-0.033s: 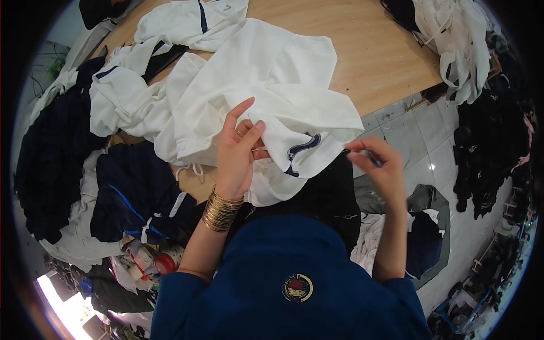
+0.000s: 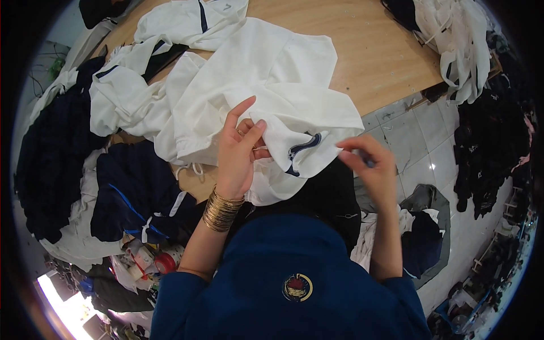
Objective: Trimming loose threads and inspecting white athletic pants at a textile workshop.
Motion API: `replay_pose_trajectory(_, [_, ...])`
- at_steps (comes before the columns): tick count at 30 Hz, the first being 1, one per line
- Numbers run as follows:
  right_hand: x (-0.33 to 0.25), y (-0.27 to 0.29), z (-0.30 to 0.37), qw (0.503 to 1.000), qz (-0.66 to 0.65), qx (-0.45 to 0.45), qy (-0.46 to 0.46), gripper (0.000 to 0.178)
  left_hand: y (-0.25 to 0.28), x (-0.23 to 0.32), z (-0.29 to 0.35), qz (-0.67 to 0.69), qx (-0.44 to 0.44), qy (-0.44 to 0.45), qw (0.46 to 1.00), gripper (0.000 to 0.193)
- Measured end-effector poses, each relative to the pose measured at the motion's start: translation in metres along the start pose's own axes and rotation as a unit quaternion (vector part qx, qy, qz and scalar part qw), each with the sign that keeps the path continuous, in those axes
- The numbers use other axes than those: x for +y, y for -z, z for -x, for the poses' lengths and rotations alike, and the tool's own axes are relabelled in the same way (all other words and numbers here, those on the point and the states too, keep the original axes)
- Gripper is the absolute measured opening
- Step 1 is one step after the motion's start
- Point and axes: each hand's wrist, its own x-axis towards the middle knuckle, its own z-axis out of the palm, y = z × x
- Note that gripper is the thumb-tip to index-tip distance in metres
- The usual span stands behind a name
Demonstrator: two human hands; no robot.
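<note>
The white cotton garment with navy trim (image 2: 266,107) lies on the table, pinched by the left hand (image 2: 241,150); right hand (image 2: 368,164), just beside its hem, pinches something small

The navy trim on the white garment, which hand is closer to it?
Left. The left hand grips the white garment right beside the navy trim, nearly touching it. The right hand is off to the trim's right, past the cloth's edge, pinching something small.

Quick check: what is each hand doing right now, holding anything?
Left hand: pinching a fold of the white garment.
Right hand: fingertips closed on something small; what it is cannot be told.
</note>
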Motion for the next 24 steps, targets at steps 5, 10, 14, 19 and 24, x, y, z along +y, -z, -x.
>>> replay_pose_trajectory(5, [0.002, -0.061, -0.012, 0.996, -0.049, -0.025, 0.076, 0.023, -0.003, -0.001, 0.0, 0.009, -0.022, -0.006, 1.0, 0.044])
replay_pose_trajectory(10, [0.003, -0.05, -0.01, 0.992, -0.117, -0.037, 0.015, 0.013, 0.0, 0.005, 0.002, 0.014, -0.003, -0.014, 1.0, 0.045])
replay_pose_trajectory(14, [0.003, -0.018, -0.007, 0.974, -0.22, 0.026, -0.034, 0.008, 0.006, 0.004, 0.0, 0.009, 0.006, -0.014, 1.0, 0.045])
replay_pose_trajectory(19, [0.015, 0.036, 0.0, 0.926, -0.372, 0.069, -0.017, 0.01, 0.014, 0.003, -0.001, 0.009, 0.002, -0.011, 1.0, 0.045])
replay_pose_trajectory(24, [0.016, 0.078, 0.011, 0.893, -0.438, 0.096, 0.033, 0.013, 0.012, 0.005, -0.003, 0.01, 0.0, -0.013, 1.0, 0.045])
